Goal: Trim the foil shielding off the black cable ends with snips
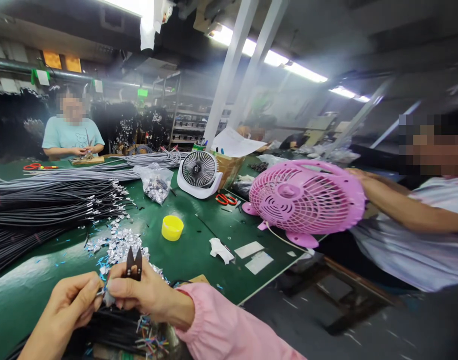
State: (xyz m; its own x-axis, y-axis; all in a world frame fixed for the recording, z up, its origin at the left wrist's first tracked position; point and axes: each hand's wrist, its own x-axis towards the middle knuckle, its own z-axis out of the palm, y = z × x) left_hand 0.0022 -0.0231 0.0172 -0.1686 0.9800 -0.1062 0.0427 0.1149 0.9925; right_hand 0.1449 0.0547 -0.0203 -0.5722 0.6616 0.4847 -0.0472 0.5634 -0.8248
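At the near left, my left hand (69,305) is closed in a pinch on a small cable end (100,292), mostly covered by the fingers. My right hand (149,290) is closed around black thread snips (134,265), their blades pointing up and apart. Its thumb and forefinger meet at the same cable end, where a bit of silver foil (108,299) shows. Below both hands lie black cables (114,330) with stripped, coloured wire ends (153,342). Just beyond the hands is a heap of foil scraps (125,242) mixed with blue bits.
Black cable bundles (44,210) and grey cables (82,172) cover the left. A yellow ring-shaped tub (172,229), a bag of parts (156,185), a small fan (198,172) and orange-handled scissors (226,199) stand mid-table. A co-worker's arm reaches a pink fan (289,200). Another person sits opposite.
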